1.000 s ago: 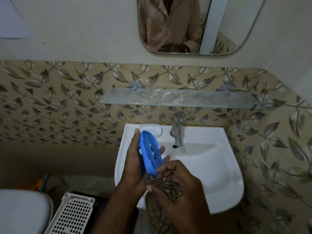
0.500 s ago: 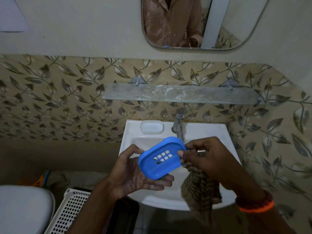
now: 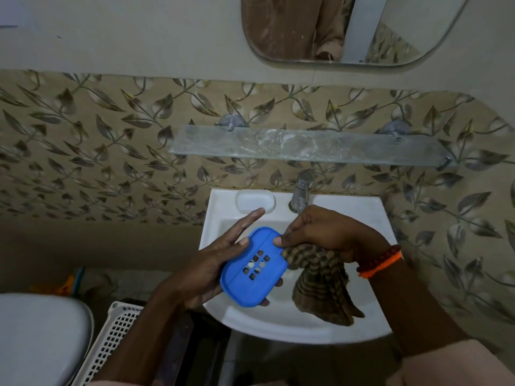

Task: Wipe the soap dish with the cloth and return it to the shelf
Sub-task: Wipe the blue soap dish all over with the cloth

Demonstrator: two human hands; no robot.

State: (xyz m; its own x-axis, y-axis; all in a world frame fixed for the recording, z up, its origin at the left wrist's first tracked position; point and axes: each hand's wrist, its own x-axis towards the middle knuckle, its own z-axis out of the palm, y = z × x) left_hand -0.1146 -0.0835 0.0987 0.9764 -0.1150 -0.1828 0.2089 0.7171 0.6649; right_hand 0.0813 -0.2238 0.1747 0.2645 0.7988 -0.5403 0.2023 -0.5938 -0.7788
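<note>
**Two hands on a blue soap dish above the basin**

Two hands are seen over the white sink [image 3: 370, 213]. The left hand [image 3: 211, 263] is reached in from the lower left, palm turned up and inward, and the soap dish [image 3: 255, 267] is cradled on it: the thumb is laid on the dish's upper left edge, the index finger is stretched straight toward the back of the basin, and the remaining fingertips are curled under the dish, showing at its lower right rim. The right hand [image 3: 328, 232] is brought in from the right, knuckles up, with its fingers bunched around the striped brown cloth [image 3: 323, 288]; its thumb tip is pressed on the dish's upper right edge. The cloth is left hanging from that fist over the bowl, just beside the dish and touching its right side.

The dish is held tilted, perforated face toward the camera, over the left half of the bowl. Behind the hands the tap [image 3: 302, 190] is stood at the basin's back edge, close to the right knuckles. The glass shelf [image 3: 306, 144] is mounted on the tiled wall above the tap, well apart from the dish, with open air between. A white perforated basket [image 3: 111, 338] is seen below the left forearm.
</note>
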